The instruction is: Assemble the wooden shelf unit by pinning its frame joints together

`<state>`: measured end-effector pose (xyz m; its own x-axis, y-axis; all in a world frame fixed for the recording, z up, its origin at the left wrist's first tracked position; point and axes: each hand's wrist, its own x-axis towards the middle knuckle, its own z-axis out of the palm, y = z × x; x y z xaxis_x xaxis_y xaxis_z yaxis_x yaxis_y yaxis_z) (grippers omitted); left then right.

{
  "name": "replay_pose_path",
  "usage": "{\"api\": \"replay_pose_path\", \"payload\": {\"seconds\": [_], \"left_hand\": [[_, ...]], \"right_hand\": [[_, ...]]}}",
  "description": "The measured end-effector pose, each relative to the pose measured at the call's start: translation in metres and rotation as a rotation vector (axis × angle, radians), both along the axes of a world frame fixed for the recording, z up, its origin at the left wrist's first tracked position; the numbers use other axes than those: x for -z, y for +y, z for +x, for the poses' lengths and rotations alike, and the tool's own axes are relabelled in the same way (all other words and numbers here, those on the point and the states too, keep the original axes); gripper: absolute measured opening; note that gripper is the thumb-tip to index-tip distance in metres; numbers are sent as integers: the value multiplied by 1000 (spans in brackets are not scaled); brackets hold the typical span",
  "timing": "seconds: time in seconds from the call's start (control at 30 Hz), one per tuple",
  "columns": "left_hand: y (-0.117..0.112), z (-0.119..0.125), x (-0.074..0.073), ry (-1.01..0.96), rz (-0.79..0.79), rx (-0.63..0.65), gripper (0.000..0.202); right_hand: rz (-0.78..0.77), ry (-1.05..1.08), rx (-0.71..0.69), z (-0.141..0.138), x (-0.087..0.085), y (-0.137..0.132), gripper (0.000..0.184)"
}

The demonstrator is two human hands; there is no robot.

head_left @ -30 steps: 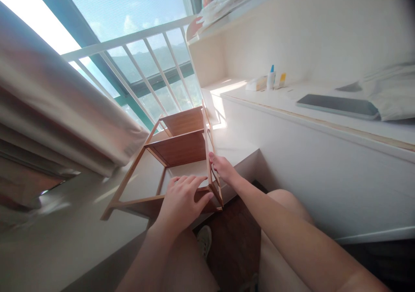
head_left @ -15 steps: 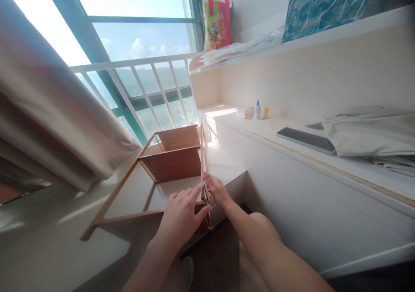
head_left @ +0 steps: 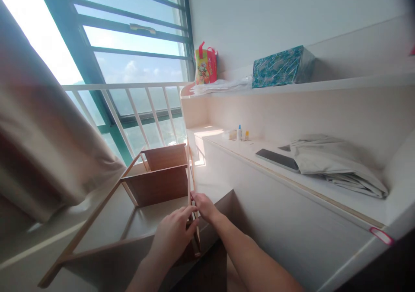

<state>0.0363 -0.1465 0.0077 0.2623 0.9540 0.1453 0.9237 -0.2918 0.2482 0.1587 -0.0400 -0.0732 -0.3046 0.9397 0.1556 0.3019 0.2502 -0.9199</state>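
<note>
A brown wooden shelf rack (head_left: 155,186) stands low in front of me, with slatless boards between thin wooden rails. My left hand (head_left: 175,227) is at its right-hand rail, thumb and index finger closed about the near part of it. Just beyond, my right hand (head_left: 202,206) has its fingers curled on the same rail from the other side. The fingertips of both hands nearly meet. Whether a small part sits between them is hidden.
A white cabinet ledge (head_left: 223,147) on the right holds a small white bottle (head_left: 239,133), a dark phone (head_left: 277,160) and folded grey cloth (head_left: 333,162). Above, a shelf carries a red bag (head_left: 207,65) and a blue patterned box (head_left: 279,67). A curtain (head_left: 48,145) hangs left, beside a railed window.
My view has tilted up and to the right, so the rack and both hands appear lower and further left. Both hands keep to the same rail.
</note>
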Motion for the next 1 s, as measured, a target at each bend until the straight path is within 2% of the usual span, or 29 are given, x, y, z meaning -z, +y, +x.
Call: {"api": "replay_pose_path", "payload": {"seconds": [0.13,0.23,0.3,0.43,0.53,0.63,0.7,0.8,0.9,1.0], "left_hand": [[-3,5,2,62,23,-36,26],[-4,9,4,124,23,-48,29],[-4,10,4,147,23,-49,29],[-3,10,7,151,33,-59,29],[-1,10,11,144,36,-69,30],[1,11,13,135,25,-85,30],[2,11,13,128,15,-100,29],[3,12,11,129,-6,-111,29],[3,13,9,137,-35,-112,30],[3,13,8,137,-48,-119,30]], "right_hand": [[60,-166,107,22,-8,8,50],[126,-292,190,53,-30,18,40],[185,-370,236,80,-55,29,33],[275,-563,302,144,-117,63,29],[255,-735,416,193,-158,94,31],[172,-894,508,238,-184,119,25],[75,-998,507,264,-194,128,16],[-68,-1110,446,296,-201,123,24],[-174,-1165,372,319,-202,102,39],[-219,-1180,342,334,-196,75,43]]}}
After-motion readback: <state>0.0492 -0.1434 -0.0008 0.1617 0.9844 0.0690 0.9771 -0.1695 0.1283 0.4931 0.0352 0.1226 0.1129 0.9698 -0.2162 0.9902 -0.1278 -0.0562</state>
